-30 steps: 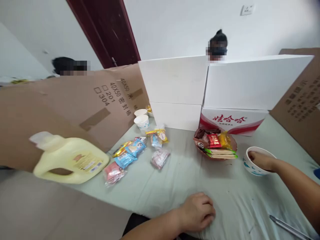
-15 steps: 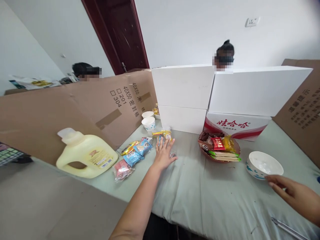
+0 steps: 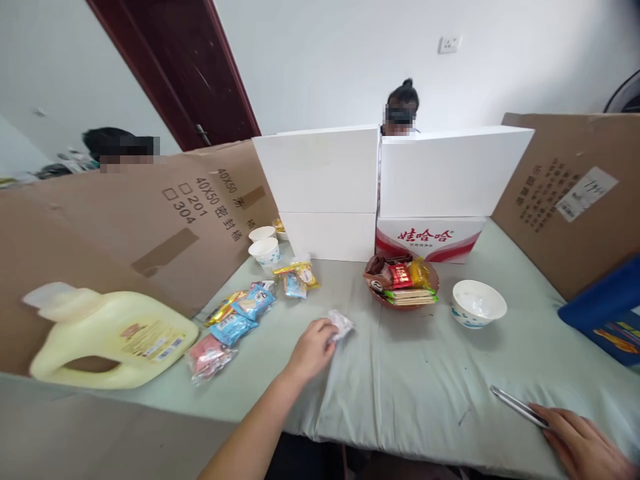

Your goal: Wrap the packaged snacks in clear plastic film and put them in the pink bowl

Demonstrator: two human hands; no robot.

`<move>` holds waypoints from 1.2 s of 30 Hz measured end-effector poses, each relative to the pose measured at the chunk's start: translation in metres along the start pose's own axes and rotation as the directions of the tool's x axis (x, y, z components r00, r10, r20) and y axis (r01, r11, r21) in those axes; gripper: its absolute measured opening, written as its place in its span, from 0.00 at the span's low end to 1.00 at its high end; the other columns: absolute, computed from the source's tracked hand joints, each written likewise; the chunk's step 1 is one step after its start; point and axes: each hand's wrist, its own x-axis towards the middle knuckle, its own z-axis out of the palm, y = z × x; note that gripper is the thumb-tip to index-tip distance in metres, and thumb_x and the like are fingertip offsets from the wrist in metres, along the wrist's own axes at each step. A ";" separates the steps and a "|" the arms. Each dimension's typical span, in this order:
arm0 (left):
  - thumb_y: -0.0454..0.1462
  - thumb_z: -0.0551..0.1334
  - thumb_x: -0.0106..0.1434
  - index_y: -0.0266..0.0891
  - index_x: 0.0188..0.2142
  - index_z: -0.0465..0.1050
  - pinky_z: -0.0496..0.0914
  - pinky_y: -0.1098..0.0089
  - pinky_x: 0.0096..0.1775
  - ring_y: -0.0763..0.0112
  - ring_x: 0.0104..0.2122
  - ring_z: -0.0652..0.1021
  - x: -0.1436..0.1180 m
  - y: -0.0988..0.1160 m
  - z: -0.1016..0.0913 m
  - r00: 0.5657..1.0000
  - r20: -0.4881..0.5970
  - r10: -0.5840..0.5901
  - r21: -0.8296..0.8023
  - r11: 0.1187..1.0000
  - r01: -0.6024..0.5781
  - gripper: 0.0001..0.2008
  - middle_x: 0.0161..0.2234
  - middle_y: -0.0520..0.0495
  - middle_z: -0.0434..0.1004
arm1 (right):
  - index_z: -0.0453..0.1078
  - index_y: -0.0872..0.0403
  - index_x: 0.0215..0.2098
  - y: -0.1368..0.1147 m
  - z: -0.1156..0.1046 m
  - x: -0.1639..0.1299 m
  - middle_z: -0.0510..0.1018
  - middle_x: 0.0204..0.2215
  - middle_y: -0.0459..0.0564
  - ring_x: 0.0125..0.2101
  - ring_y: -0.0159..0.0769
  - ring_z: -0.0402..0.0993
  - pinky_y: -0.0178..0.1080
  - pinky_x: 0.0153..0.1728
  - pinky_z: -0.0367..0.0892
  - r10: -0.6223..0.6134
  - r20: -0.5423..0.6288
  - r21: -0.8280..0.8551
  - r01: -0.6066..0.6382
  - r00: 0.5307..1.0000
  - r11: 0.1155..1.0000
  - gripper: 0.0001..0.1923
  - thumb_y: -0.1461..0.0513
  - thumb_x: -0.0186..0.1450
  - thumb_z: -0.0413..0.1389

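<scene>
Near the middle of the table, my left hand is closed on a small crinkled, whitish clear-wrapped packet, pinched by the fingertips. My right hand is at the lower right, fingers closed over the near end of slim metal tongs that lie on the cloth. Beyond the tongs stands a white paper bowl with something clear and shiny inside. A brown bowl full of wrapped snacks is left of it. Blue snack packets and a pink packet lie left of my left hand.
A pale yellow jug lies on its side at the left. White boxes and brown cardboard wall the table. Paper cups stand at the back left, a blue container at the right. Two people are beyond the boxes.
The view has turned right. My left hand has closed on the whitish packet and come nearer, away from the yellow and blue snacks. My right hand has left the paper bowl for the tongs.
</scene>
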 end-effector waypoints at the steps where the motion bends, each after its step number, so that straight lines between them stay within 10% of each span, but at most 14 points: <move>1: 0.28 0.58 0.58 0.41 0.43 0.74 0.71 0.61 0.50 0.63 0.47 0.74 0.003 0.018 0.007 0.994 0.062 0.090 -0.083 0.993 -0.085 0.15 0.46 0.44 0.73 | 0.73 0.44 0.44 -0.003 -0.003 0.002 0.79 0.36 0.51 0.37 0.46 0.76 0.49 0.40 0.73 -0.026 0.031 0.004 0.026 0.999 1.000 0.18 0.50 0.63 0.48; 6: 0.26 0.56 0.59 0.41 0.44 0.74 0.68 0.61 0.55 0.64 0.53 0.71 0.002 0.090 0.051 0.886 0.144 0.441 -0.354 0.859 -0.370 0.16 0.46 0.46 0.75 | 0.71 0.48 0.48 -0.054 -0.023 0.023 0.76 0.39 0.53 0.37 0.42 0.76 0.46 0.40 0.73 0.008 0.070 0.055 -0.012 0.998 0.998 0.18 0.55 0.67 0.45; 16: 0.28 0.55 0.62 0.41 0.40 0.74 0.70 0.63 0.43 0.64 0.41 0.70 -0.017 0.094 0.075 0.936 -0.005 0.351 -0.263 0.903 -0.340 0.13 0.39 0.45 0.68 | 0.66 0.48 0.55 -0.185 -0.034 0.074 0.74 0.44 0.53 0.40 0.37 0.75 0.39 0.40 0.73 -0.287 0.122 0.192 0.261 0.950 0.946 0.25 0.70 0.64 0.43; 20: 0.30 0.58 0.61 0.39 0.40 0.66 0.71 0.65 0.40 0.66 0.39 0.72 -0.019 0.091 0.080 0.966 -0.039 0.257 -0.351 0.902 -0.254 0.08 0.40 0.45 0.67 | 0.68 0.48 0.54 -0.181 -0.027 0.075 0.75 0.43 0.52 0.38 0.36 0.75 0.38 0.39 0.73 -0.303 0.195 0.174 0.271 0.933 0.947 0.26 0.72 0.62 0.43; 28: 0.36 0.62 0.61 0.41 0.49 0.65 0.71 0.60 0.46 0.61 0.45 0.74 -0.013 0.096 0.077 0.984 -0.019 0.175 -0.464 0.870 -0.164 0.16 0.47 0.41 0.71 | 0.72 0.47 0.47 -0.087 -0.039 0.045 0.77 0.40 0.51 0.38 0.42 0.76 0.45 0.38 0.73 -0.022 0.128 0.000 0.022 0.992 1.000 0.17 0.59 0.68 0.44; 36: 0.38 0.56 0.64 0.39 0.35 0.67 0.69 0.72 0.32 0.72 0.30 0.72 -0.011 0.087 0.074 0.944 -0.021 -0.330 -0.709 0.670 0.218 0.05 0.31 0.50 0.70 | 0.66 0.47 0.50 -0.191 -0.054 0.057 0.75 0.42 0.53 0.47 0.46 0.71 0.51 0.46 0.69 -0.138 -0.300 0.287 0.228 0.944 0.931 0.15 0.65 0.65 0.51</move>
